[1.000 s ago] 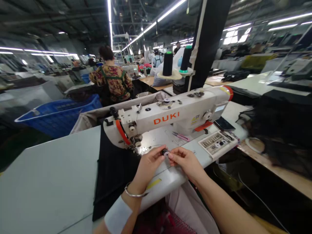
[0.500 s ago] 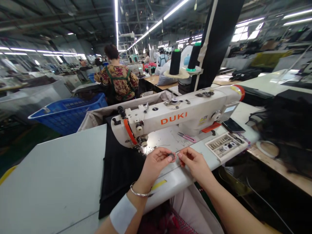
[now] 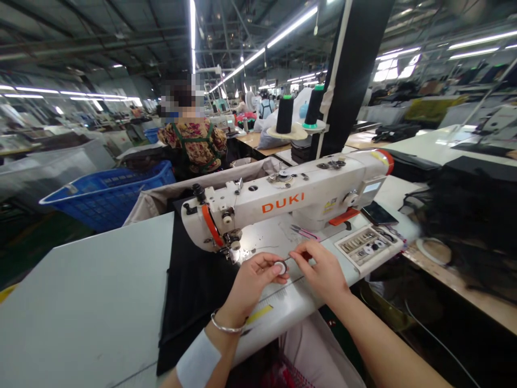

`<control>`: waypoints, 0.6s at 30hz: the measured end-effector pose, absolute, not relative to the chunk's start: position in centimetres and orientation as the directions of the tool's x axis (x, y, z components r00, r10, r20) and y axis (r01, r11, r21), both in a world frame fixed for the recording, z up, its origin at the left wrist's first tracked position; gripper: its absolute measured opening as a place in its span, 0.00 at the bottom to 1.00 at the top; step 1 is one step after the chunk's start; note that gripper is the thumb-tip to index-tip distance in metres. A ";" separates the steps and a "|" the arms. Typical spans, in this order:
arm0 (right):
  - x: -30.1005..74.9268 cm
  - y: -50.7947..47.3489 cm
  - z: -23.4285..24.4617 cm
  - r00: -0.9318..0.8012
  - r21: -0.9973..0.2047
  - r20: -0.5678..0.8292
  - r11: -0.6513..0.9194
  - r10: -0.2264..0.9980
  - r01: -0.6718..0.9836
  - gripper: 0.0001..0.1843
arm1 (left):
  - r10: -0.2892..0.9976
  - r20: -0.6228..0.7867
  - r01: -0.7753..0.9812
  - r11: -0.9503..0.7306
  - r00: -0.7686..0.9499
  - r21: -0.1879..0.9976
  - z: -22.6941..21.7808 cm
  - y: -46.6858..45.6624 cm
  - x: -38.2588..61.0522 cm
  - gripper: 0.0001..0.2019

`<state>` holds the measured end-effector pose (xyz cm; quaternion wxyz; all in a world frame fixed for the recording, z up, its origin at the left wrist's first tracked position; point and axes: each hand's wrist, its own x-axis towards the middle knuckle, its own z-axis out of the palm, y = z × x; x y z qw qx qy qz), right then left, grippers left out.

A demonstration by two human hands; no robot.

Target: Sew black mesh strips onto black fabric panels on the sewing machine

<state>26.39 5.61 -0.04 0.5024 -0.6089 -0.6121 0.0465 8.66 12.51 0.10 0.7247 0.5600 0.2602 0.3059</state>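
Observation:
My left hand [image 3: 258, 274] is closed on a small round bobbin [image 3: 281, 267], white in the middle with a dark rim, pinched between thumb and fingers. Beside it, my right hand [image 3: 317, 265] pinches what looks like a short dark thread end close to the bobbin; the thread itself is barely visible. Both hands are over the front of a white sewing machine [image 3: 242, 207], to the right of its needle area. Black fabric [image 3: 194, 291] lies on the table under the machine head and left of my hands.
Pink-handled thread snips [image 3: 306, 232] lie on the machine bed. A tray [image 3: 349, 258] with bobbins and small parts sits at the right, a phone [image 3: 379, 213] behind it. Black thread cones [image 3: 285, 114] stand behind. A blue basket [image 3: 109, 196] and a seated person [image 3: 196, 143] are at the left back.
The bobbin has turned so its white face shows more toward me. My right hand has shifted slightly up beside it. The whole view has moved a little.

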 end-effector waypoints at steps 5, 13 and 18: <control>27.4 3.3 0.8 0.147 -0.592 0.622 0.340 0.769 0.731 0.03 | 0.750 -0.030 -0.063 0.095 0.661 0.993 0.6 12.5 8.5 0.17; 27.0 1.8 1.4 0.122 -0.466 0.695 0.316 0.709 0.826 0.06 | 0.723 -0.067 -0.118 0.203 0.687 0.972 -0.6 13.4 8.2 0.14; 26.2 0.9 2.2 0.044 -0.387 0.762 0.400 0.646 0.831 0.04 | 0.611 -0.134 -0.007 0.222 0.781 0.975 0.5 12.6 8.8 0.24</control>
